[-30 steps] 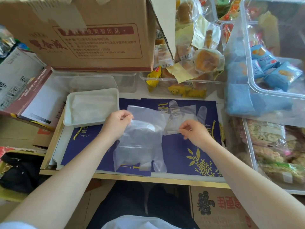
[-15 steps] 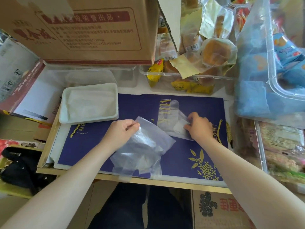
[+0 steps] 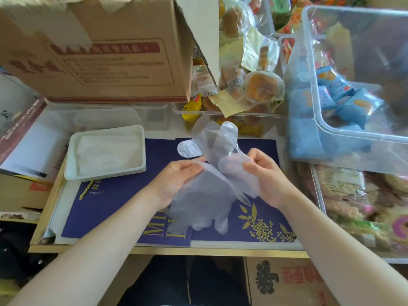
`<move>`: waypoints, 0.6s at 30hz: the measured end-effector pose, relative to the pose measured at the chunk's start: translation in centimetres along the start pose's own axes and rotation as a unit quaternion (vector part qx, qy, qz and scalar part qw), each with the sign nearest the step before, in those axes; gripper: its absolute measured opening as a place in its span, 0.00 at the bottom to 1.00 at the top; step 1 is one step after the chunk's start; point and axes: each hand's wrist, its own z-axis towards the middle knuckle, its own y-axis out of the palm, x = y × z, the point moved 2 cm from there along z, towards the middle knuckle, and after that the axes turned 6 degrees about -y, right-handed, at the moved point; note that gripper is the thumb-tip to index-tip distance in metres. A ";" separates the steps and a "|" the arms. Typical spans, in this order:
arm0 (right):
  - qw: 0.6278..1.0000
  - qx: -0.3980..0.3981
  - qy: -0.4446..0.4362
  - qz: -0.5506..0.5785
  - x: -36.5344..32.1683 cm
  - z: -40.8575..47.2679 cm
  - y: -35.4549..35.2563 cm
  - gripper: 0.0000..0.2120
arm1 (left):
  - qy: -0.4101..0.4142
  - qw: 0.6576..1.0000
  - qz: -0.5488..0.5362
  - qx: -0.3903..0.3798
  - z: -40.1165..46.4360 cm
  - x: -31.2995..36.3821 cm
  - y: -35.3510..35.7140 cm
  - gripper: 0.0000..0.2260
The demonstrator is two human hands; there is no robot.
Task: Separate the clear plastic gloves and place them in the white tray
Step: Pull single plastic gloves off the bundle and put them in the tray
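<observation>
Gloves (image 3: 209, 184), clear plastic, bunched up between your two hands above the dark blue mat (image 3: 114, 202), lifted off it. Your left hand (image 3: 176, 180) pinches a thin edge of the film with curled fingers and thumb, near the top of the bunch. Your right hand (image 3: 267, 177) grips the other side, fingers curled round the plastic, thumb on top. One glove's finger shapes stick up above both hands toward the snack bins; a rounded fingertip pokes out left, just above your left hand. Rest of the film hangs down between your wrists and trails onto the mat near the gold lettering. How many gloves are in the bunch: can't tell, layers overlap. White tray (image 3: 72, 173) sits on the mat's far left corner, well left of your left hand, apart from the held gloves, with pale crumpled film lying inside it. Cardboard box (image 3: 99, 62) behind the tray. Clear bin (image 3: 331, 129) with blue snack packs far right, wrapped buns (image 3: 260, 87) in the middle back.
</observation>
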 end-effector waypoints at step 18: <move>0.987 -0.098 0.022 -0.129 -3.9 0.0 1.1 0.06 | 0.091 0.986 0.141 0.023 -0.6 3.5 0.7 0.11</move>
